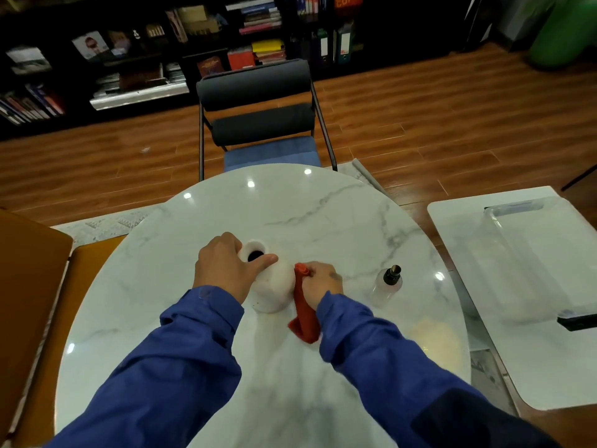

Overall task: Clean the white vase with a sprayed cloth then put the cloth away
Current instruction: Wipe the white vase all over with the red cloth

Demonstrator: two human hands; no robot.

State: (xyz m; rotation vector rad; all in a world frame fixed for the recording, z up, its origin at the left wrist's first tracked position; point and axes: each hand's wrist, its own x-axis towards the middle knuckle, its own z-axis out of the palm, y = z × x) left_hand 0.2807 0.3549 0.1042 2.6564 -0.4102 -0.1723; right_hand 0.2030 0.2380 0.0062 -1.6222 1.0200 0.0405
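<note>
Head view: my left hand is wrapped around the neck of the white vase, thumb lying across just below its dark mouth, keeping it upright near the middle of the round marble table. My right hand is closed on the red cloth, pressing its bunched top against the vase's right side while the rest hangs down to the tabletop. A clear spray bottle with a black nozzle stands to the right, apart from both hands.
</note>
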